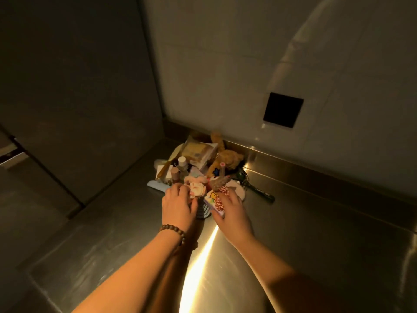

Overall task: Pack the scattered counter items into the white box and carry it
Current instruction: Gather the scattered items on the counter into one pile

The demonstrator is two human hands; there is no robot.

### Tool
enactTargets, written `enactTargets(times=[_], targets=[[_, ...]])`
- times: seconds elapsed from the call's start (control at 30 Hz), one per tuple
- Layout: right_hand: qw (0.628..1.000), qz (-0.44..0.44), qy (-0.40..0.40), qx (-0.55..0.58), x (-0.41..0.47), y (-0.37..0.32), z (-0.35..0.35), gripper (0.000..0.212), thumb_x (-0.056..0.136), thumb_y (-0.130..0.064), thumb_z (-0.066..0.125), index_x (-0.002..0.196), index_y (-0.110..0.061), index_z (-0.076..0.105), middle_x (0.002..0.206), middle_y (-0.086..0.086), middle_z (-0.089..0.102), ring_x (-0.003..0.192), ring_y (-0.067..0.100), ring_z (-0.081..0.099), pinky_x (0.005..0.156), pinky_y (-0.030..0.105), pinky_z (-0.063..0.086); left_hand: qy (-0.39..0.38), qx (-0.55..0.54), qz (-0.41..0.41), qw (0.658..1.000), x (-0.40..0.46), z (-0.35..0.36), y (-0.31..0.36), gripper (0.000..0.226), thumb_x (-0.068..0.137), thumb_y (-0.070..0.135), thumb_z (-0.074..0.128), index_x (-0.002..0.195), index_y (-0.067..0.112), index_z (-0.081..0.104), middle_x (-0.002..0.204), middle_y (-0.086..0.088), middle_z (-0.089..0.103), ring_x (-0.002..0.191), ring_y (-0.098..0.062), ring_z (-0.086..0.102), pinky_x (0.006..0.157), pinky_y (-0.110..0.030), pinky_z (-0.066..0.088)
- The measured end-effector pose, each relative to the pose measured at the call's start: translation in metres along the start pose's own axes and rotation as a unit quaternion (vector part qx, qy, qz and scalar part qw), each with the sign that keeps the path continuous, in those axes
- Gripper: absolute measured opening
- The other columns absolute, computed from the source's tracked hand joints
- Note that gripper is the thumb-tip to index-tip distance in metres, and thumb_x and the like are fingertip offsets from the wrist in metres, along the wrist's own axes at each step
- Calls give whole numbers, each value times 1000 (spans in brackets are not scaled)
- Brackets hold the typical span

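From the head view, the person reaches both arms across a stainless-steel counter (316,233) toward a heap of small items crowded into the back corner. The left hand (178,203), a beaded bracelet (173,231) on its wrist, pinches a pink-and-white scrunchie (196,189) at the near edge of the heap. The right hand (233,211) grips a small colourful cartoon-printed box (213,199) together with a red-and-white twisted cord (222,196).

The white box (204,154) appears to sit at the back of the heap, tilted against the wall with a tan packet (196,150) in it, though its outline is hard to make out among the clutter. A brown plush toy (228,158) leans just beside it, small bottles (181,163) stand in front, and a dark green handled tool (259,190) lies on the counter to the right.

Judging by this, packing is partway at best: many items lie outside or piled loosely, and carrying has not begun.
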State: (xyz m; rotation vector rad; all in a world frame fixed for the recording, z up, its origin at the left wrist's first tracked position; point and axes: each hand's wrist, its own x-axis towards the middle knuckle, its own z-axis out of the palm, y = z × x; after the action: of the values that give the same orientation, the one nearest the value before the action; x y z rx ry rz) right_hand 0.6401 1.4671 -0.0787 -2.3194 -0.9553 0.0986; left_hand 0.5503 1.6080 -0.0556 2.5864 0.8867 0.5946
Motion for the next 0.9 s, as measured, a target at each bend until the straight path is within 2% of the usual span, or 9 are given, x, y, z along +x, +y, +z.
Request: enactTargets(times=[0.13,0.23,0.33,0.43,0.53,0.6,0.67,0.8,0.9], targets=[[1000,12,5,9,11,-3,24,51,90,-39,54,137,-30,38,148,-8,20,134,18,33,95,41,51,-17,-21,10,1000,11,11,-11,29,87,29,56,112,14,56,124,-8,49,116,-23,41,100,-35,31],[1000,9,13,11,15,3,29,57,86,-48,52,138,-33,33,146,-11,18,131,19,35,95,42,51,-37,-44,16,998,11,20,-9,41,91,35,50,126,13,50,137,-10,44,128,-24,35,109,-36,22],[999,2,32,15,21,10,26,63,82,-70,39,137,-39,30,147,-13,18,130,16,35,93,37,51,-49,-69,23,996,11,25,-2,56,94,46,39,141,15,36,152,-9,27,141,-22,17,116,-37,8],[997,31,69,23,33,23,14,63,82,-76,22,135,-43,30,146,-14,22,130,13,36,96,34,47,-81,-77,27,993,16,30,7,78,89,66,22,148,16,18,157,-6,9,144,-18,-1,115,-35,-5],[991,79,107,31,54,42,-5,55,88,-65,29,137,-41,31,145,-12,25,127,10,37,93,27,39,-115,-33,30,992,23,38,12,95,79,78,10,150,15,7,158,-6,-1,143,-17,-8,114,-36,-9],[989,97,108,-6,71,57,-16,46,93,-48,38,137,-33,37,145,-5,31,130,16,37,95,30,35,-128,2,29,991,27,43,12,95,80,78,13,150,14,3,158,-7,-4,143,-18,-11,116,-39,-7],[991,106,73,-48,86,68,-22,42,96,-41,39,135,-24,44,144,2,38,131,23,37,102,36,36,-137,24,29,990,29,46,11,94,81,76,15,150,14,1,157,-7,-6,143,-19,-12,116,-40,-7],[986,126,-35,-100,98,78,-23,42,99,-42,32,130,-20,52,150,9,33,137,28,27,113,46,27,-145,27,26,989,33,48,12,93,82,76,17,150,16,-1,157,-6,-8,143,-18,-14,116,-40,-8],[986,135,-41,-92,93,75,-22,45,98,-47,31,130,-24,52,155,9,25,141,32,20,114,49,24,-153,35,22,987,36,49,15,93,81,76,16,150,15,0,158,-6,-7,144,-20,-10,116,-44,-6]])
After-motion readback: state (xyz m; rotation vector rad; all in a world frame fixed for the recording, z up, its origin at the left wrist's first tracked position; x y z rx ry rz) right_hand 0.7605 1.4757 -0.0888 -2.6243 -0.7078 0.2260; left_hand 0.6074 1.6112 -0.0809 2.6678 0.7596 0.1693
